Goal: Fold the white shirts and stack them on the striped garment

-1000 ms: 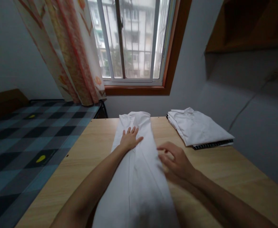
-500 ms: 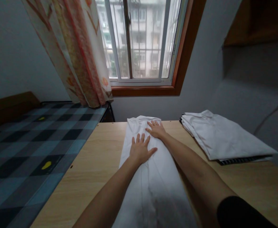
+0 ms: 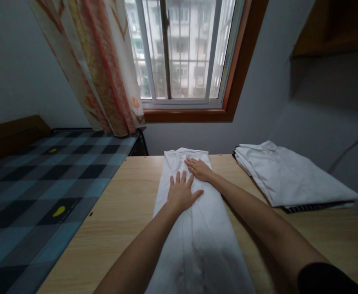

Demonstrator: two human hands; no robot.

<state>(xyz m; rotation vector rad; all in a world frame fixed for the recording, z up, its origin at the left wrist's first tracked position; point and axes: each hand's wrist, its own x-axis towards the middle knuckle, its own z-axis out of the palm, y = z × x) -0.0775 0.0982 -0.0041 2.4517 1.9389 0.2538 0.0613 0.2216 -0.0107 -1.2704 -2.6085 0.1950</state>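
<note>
A white garment (image 3: pixel 203 228), folded into a long strip, lies on the wooden table (image 3: pixel 117 204) and runs from the far edge toward me. My left hand (image 3: pixel 182 192) rests flat on its upper middle with the fingers spread. Just beyond and to the right, my right hand (image 3: pixel 199 169) lies on the cloth near the far end, palm down, fingers stretched out and close together. Neither hand grips the fabric. Soft creases show around both hands.
Folded white clothes (image 3: pixel 289 175), with a dark striped piece beneath, lie at the table's right. A bed with a checked cover (image 3: pixel 83 171) stands on the left. Behind are a curtain (image 3: pixel 105 69) and a window (image 3: pixel 185 61); a wooden cabinet (image 3: pixel 341 28) hangs upper right.
My right hand has shifted slightly left over the cloth, and its fingers have come closer together. The right forearm has swung lower and outward. My left hand has stayed in place.
</note>
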